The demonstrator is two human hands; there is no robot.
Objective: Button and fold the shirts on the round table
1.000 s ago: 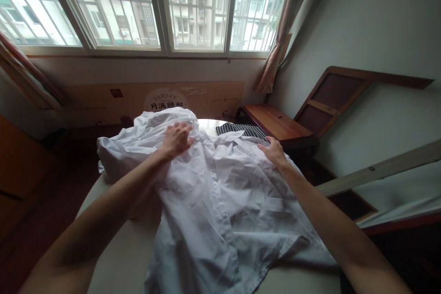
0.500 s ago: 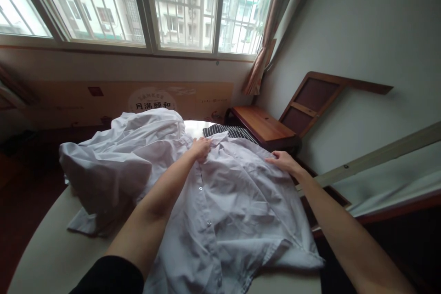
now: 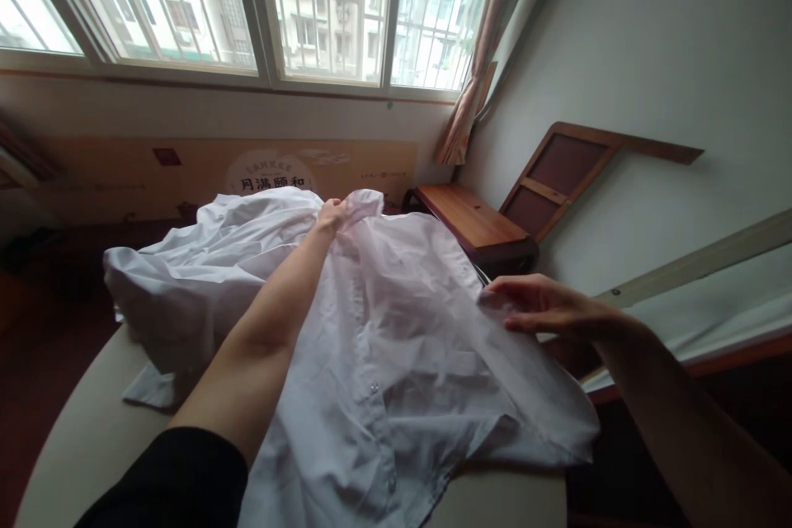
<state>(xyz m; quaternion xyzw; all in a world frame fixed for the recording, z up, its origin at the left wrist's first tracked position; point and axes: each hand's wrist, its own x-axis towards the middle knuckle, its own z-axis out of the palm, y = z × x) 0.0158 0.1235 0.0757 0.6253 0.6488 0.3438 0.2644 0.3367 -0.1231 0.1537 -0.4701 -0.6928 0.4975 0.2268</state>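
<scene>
A white button-up shirt lies spread and wrinkled over the table, its button placket running down toward me. My left hand is closed on the shirt near the collar and lifts that part a little. At the right side, my right hand pinches the shirt's side or sleeve cloth between thumb and fingers, raised off the table. To the left, a heap of white cloth lies crumpled against the shirt; I cannot tell whether it is a separate garment.
The round pale table shows at the left and front. Beyond it stand a wooden bench or small table and a wooden panel frame against the wall. A printed orange board stands under the barred window.
My left hand has moved up and away with the collar part of the shirt. My right hand has drawn back and right, raising the side cloth. The striped black cloth is now covered.
</scene>
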